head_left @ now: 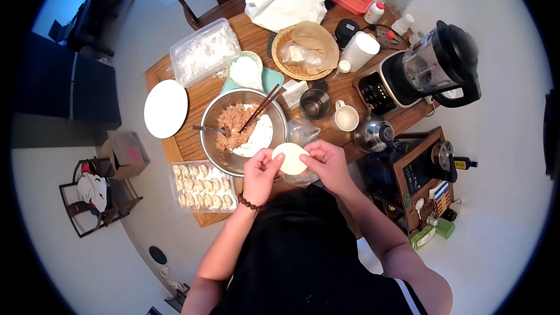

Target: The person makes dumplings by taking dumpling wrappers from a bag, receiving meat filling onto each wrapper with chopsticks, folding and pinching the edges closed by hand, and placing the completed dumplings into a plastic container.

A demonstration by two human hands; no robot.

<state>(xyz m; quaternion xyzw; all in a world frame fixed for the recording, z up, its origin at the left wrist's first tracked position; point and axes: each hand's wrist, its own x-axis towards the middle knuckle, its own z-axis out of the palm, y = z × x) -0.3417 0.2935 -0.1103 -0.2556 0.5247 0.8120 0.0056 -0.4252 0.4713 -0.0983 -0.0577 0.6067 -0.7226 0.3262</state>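
Observation:
A round, pale dough wrapper (290, 159) is stretched between my two hands, close in front of my body. My left hand (261, 172) pinches its left edge, and my right hand (326, 163) pinches its right edge. Just beyond my left hand stands a large steel bowl (281, 118) of pinkish minced filling (233, 118), with a white patch on one side. Dark chopsticks (260, 108) and a metal spoon (210, 129) rest in the bowl. At the lower left, a clear tray holds several folded dumplings (202, 185) in rows.
A white plate (165, 108) and a flour-dusted plastic container (204, 51) lie at the left. Behind the bowl are a flour dish (245, 72) and a wicker basket (279, 52). A mug (346, 118), a glass kettle (373, 135) and a blender (429, 67) stand at the right.

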